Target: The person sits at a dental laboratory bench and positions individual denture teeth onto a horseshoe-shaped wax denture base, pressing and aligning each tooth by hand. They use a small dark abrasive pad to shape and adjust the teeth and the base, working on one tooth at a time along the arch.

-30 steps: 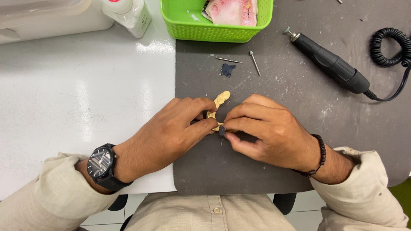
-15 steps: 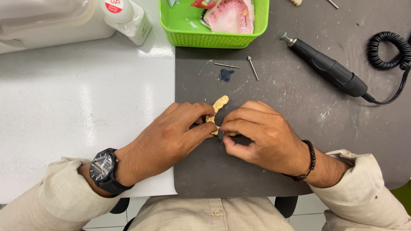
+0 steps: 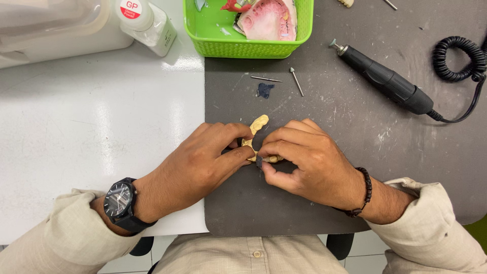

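We're mid-way through hand-finishing the small yellow dental cast (image 3: 257,133), which sits at frame centre on the dark grey mat (image 3: 324,193). Left hand (image 3: 203,165) pinches the cast from its left side, thumb and forefinger closed on it. Right hand (image 3: 307,162) is closed on the cast's lower end; a small dark tip shows at its fingertips, and we can't tell what it is, maybe a tool. Cast's upper lobe sticks out above both hands, the rest is hidden under the fingers.

Our read: this is the trimming or scraping step, done by touch, fine control only. The next move calls for a steady pinch from the left hand and short, light strokes from the right; too much force likely chips the cast.

Count:
- 1 yellow cast, held
- 1 black rotary handpiece (image 3: 385,81), upper right, lying on the mat, coiled cable (image 3: 456,58) attached
- 2 loose burs/pins (image 3: 297,81) above the hands, just below the basket
- 1 small dark blue scrap (image 3: 264,90) beside them
- 1 green basket (image 3: 213,40), top centre, holding a pink denture base (image 3: 269,20)
- 1 white bottle (image 3: 147,23), upper left on the white table (image 3: 76,132)
- 1 wristwatch (image 3: 120,203) on the left wrist, 1 bead bracelet (image 3: 364,195) on the right wrist
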`<state>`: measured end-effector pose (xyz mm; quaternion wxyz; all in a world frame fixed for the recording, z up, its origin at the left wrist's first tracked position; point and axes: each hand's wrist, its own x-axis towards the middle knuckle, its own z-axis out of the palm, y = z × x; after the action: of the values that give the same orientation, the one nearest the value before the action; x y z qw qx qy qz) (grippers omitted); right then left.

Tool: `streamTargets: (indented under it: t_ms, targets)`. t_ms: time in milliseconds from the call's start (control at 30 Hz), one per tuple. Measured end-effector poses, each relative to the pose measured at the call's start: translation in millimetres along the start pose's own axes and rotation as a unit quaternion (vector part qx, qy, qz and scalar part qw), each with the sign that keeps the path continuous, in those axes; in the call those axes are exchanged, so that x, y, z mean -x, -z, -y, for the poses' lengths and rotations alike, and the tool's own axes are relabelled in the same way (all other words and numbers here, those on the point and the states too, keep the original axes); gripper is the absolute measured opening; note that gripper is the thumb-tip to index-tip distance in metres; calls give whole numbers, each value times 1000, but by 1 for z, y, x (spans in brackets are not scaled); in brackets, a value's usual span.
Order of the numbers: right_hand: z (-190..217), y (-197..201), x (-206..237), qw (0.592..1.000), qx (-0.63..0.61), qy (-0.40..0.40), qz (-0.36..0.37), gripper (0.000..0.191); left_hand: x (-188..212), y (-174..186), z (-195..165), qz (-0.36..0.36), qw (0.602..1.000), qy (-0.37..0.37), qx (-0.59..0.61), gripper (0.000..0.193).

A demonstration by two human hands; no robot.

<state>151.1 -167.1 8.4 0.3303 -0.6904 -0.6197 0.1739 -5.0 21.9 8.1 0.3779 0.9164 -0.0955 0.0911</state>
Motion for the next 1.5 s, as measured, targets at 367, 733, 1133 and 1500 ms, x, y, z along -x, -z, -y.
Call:
streamTargets:
  t_ms: [367, 733, 1133, 1500]
  targets:
    - [1, -2, 1, 1000, 1, 8, -9, 22, 1, -1, -2, 5, 1000, 9, -7, 19]
    - [1, 11, -3, 999, -35, -2, 8, 30, 0, 0, -2, 4, 1000, 15, 1, 21]
    - [2, 1, 0, 999, -32, -16, -14, 19, 0, -1, -2, -5, 1000, 9, -3, 21]
    - [2, 10, -4, 998, -65, 0, 12, 34, 1, 4, -4, -13, 999, 26, 15, 26]
